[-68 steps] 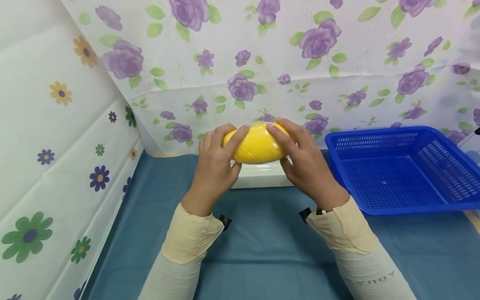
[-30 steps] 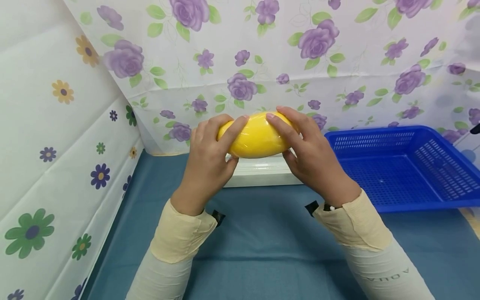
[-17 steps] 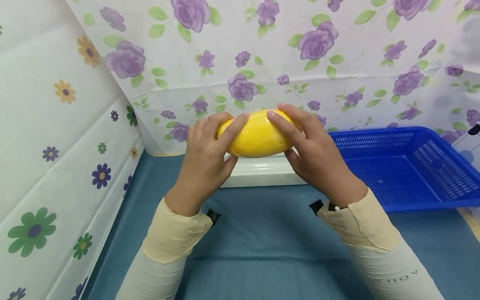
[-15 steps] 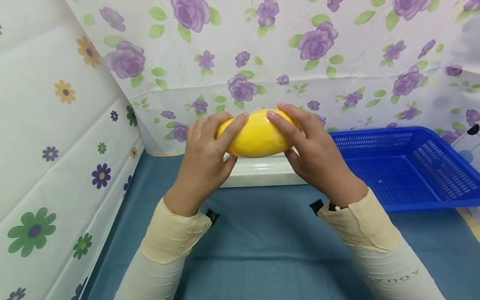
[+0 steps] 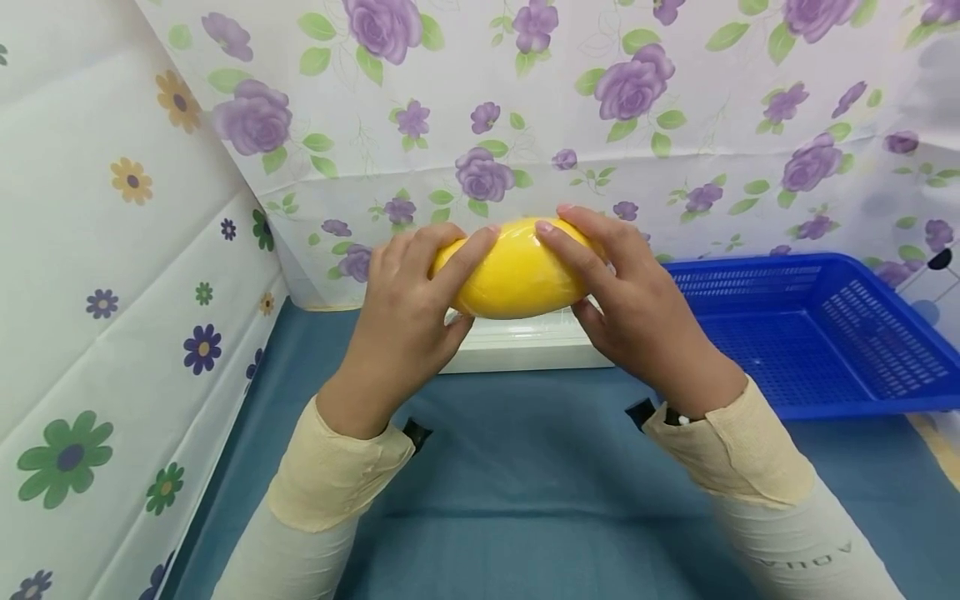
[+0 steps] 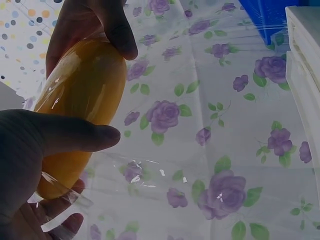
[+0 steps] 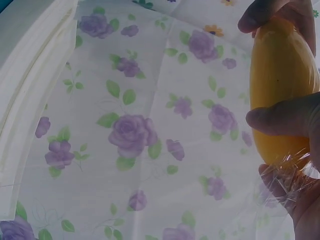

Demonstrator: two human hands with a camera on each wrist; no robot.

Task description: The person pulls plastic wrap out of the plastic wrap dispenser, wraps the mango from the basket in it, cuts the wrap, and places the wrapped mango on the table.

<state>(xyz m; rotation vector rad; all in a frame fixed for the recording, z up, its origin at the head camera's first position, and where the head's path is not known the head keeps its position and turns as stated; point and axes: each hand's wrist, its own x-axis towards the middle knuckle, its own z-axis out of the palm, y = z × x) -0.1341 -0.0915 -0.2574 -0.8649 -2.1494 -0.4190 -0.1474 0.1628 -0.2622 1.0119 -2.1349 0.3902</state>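
Observation:
A smooth, glossy yellow oval fruit (image 5: 517, 271), its exact kind unclear, is held up by both hands in the head view. Clear cling film covers it and bunches into a crumpled tuft of film (image 7: 289, 172) in the right wrist view. My left hand (image 5: 408, 300) grips the left end, thumb and fingers curled round it. My right hand (image 5: 637, 300) grips the other end in the same way. Just behind and below the fruit lies a long white box (image 5: 525, 357), partly hidden by the fruit and hands.
A blue perforated plastic basket (image 5: 795, 350) stands on the right, beyond my right forearm. Blue-green cloth (image 5: 525, 467) covers the table. Floral sheeting (image 5: 420, 83) hangs behind, and a flower-print sheet (image 5: 135, 250) borders the left side.
Both hands have lifted the fruit slightly higher and apparently nearer the camera. My wrists have spread farther apart. Over the last half second the fruit has barely moved.

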